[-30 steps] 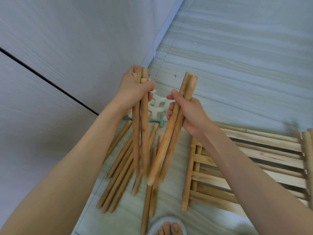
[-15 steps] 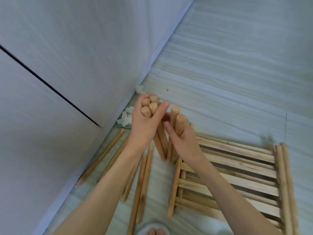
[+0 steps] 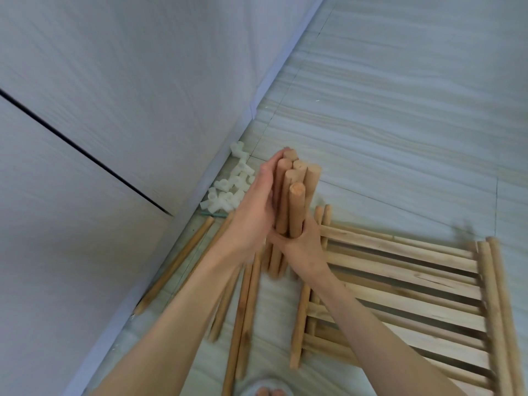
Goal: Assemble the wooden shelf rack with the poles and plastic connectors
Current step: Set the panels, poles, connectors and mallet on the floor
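A bundle of several short wooden poles (image 3: 297, 195) stands upright on the floor, tops pointing toward me. My left hand (image 3: 254, 207) wraps the bundle's left side, fingers reaching up to the pole tops. My right hand (image 3: 303, 241) grips the same bundle lower down from the right. More long poles (image 3: 245, 307) lie loose on the floor below the hands. A heap of white plastic connectors (image 3: 228, 187) sits against the wall base. Slatted wooden shelf panels (image 3: 400, 284) lie flat at the right.
A pale wall (image 3: 114, 110) with a dark seam runs along the left, meeting the striped tile floor (image 3: 400, 110). A thin green tool (image 3: 214, 214) lies by the connectors. My toes in a slipper (image 3: 267, 391) show at the bottom edge.
Two separate handfuls of poles, one in each hand, have been brought together into one upright bundle held by both hands. The view has tilted further forward.
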